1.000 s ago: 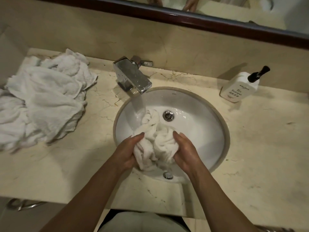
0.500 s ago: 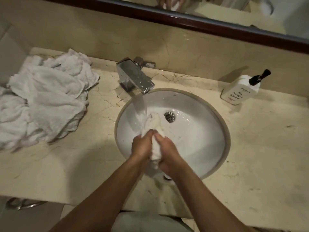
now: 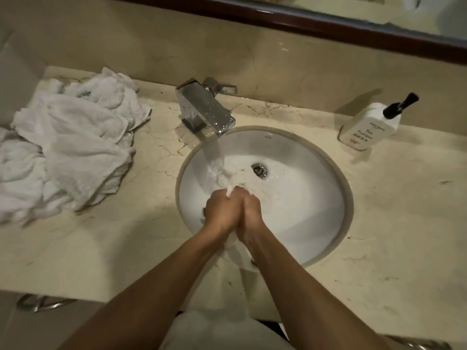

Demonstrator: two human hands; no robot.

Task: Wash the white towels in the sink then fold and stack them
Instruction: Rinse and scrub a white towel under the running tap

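A wet white towel (image 3: 233, 179) is squeezed between my two hands over the round white sink (image 3: 316, 198). My left hand (image 3: 222, 212) and my right hand (image 3: 249, 214) press together, each gripping the towel, most of which is hidden between them. One end sticks out at the fingertips under the running water. Another end hangs below my wrists at the sink's near rim. A heap of crumpled white towels (image 3: 68, 145) lies on the counter at the left.
The chrome faucet (image 3: 204, 109) runs water into the basin, near the drain (image 3: 259, 170). A white pump bottle (image 3: 371, 125) stands at the back right of the marble counter (image 3: 404, 236). A mirror frame runs along the top.
My hands have closed together on the towel, bunching it from a loose wad into a tight squeezed roll, and have shifted slightly toward the water stream.
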